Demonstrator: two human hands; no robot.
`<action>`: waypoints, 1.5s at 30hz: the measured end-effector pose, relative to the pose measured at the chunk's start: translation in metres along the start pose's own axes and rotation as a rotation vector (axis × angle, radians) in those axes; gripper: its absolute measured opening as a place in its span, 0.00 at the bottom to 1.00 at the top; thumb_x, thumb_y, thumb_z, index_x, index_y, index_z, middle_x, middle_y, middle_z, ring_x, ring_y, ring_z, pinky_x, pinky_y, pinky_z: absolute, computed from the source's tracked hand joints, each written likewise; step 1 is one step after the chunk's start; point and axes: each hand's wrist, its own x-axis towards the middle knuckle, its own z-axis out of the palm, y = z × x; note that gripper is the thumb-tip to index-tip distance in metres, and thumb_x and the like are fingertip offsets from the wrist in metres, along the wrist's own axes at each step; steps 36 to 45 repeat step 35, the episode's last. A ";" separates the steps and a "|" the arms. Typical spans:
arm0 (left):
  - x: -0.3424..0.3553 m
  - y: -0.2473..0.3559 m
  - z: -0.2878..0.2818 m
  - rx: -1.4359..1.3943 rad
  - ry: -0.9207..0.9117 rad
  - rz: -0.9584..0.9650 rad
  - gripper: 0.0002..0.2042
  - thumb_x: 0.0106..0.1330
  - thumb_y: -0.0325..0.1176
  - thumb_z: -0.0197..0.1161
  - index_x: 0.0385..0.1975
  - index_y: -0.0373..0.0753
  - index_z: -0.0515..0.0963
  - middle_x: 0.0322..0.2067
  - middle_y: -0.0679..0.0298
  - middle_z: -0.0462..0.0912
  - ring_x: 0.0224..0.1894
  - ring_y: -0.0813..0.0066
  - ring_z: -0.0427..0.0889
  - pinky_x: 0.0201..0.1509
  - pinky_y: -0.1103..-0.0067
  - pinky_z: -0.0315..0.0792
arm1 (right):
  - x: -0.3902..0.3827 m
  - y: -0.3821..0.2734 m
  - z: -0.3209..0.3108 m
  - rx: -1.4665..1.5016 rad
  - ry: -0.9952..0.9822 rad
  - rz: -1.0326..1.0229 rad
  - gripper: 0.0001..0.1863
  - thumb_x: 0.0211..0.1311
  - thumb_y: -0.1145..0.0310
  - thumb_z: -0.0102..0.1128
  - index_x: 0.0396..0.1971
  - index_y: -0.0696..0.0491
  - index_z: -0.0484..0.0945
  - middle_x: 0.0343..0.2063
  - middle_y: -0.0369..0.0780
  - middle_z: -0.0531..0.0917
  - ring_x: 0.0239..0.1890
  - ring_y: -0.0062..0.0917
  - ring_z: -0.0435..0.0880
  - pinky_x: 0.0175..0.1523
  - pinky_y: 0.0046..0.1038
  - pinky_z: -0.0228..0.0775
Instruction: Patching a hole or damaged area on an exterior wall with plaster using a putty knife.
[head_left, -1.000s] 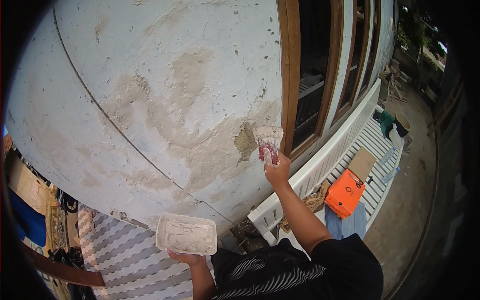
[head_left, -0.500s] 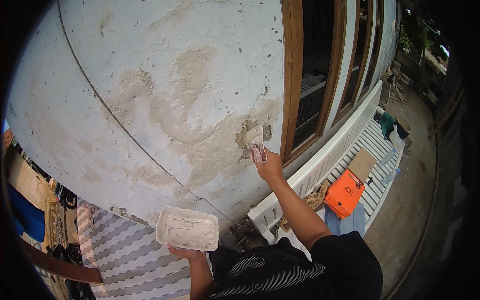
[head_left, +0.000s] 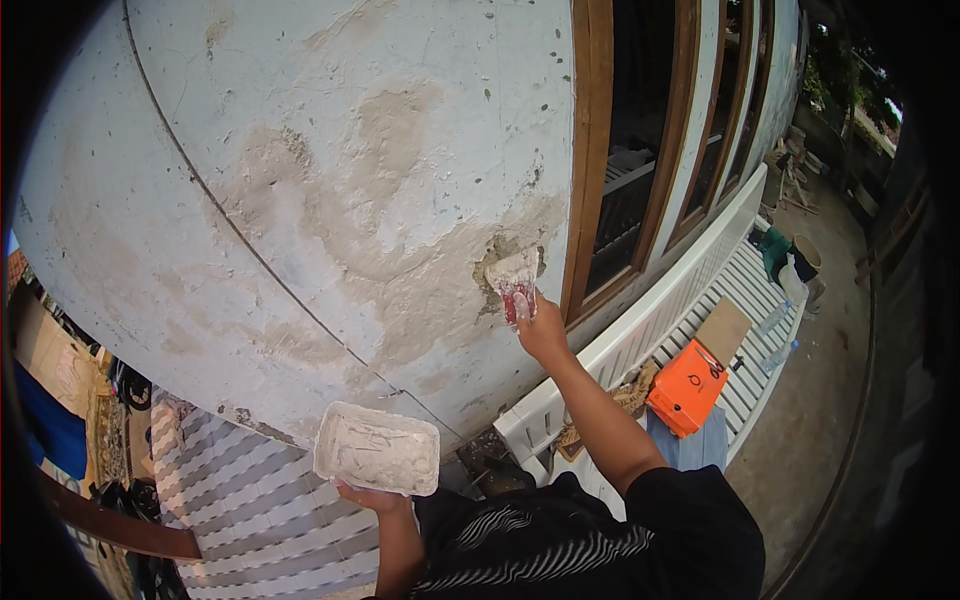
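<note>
My right hand grips a putty knife by its red, smeared handle. Its wide blade, coated in pale filler, lies over a rough broken patch in the wall, close to the window frame. In my left hand is a shallow rectangular tub, held from below at its near edge. Beige filler is smeared inside it, and its rim is crusted. Beige filled areas spread over the pale wall left of the knife.
A brown wooden window frame stands right of the patch. Below it runs a white slatted bench bearing an orange bag, a brown board and plastic bottles. A cable crosses the wall. Patterned tiles lie lower left.
The putty knife has shifted slightly over the broken patch, and its blade now shows broader and tilted differently. My left hand still holds the tub, which has risen slightly in the view.
</note>
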 end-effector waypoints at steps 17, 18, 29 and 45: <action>0.013 -0.017 0.034 0.006 -0.174 -0.019 0.41 0.58 0.63 0.47 0.67 0.45 0.52 0.65 0.57 0.56 0.65 0.52 0.59 0.65 0.55 0.59 | -0.070 -0.055 -0.036 0.828 -0.132 0.191 0.10 0.62 0.70 0.59 0.40 0.59 0.76 0.30 0.36 0.81 0.27 0.15 0.79 0.21 0.20 0.74; 0.014 -0.017 0.033 0.012 -0.186 -0.010 0.41 0.57 0.64 0.47 0.68 0.45 0.51 0.66 0.57 0.56 0.66 0.52 0.58 0.66 0.54 0.59 | -0.075 -0.063 -0.036 0.840 -0.108 0.213 0.11 0.63 0.71 0.59 0.41 0.61 0.76 0.31 0.36 0.82 0.30 0.15 0.80 0.28 0.20 0.75; 0.014 -0.013 0.032 0.069 -0.216 0.104 0.45 0.53 0.66 0.49 0.68 0.46 0.50 0.66 0.56 0.53 0.66 0.48 0.57 0.66 0.52 0.57 | -0.095 -0.094 -0.033 0.542 -0.432 -0.012 0.10 0.61 0.71 0.59 0.38 0.63 0.77 0.30 0.37 0.83 0.30 0.17 0.80 0.33 0.21 0.72; 0.010 -0.016 0.044 0.090 -0.164 0.157 0.48 0.51 0.65 0.54 0.68 0.42 0.49 0.65 0.55 0.54 0.65 0.51 0.58 0.66 0.55 0.58 | -0.092 -0.105 -0.021 0.140 -0.370 -0.330 0.14 0.54 0.66 0.65 0.38 0.58 0.79 0.21 0.50 0.80 0.22 0.39 0.82 0.28 0.31 0.73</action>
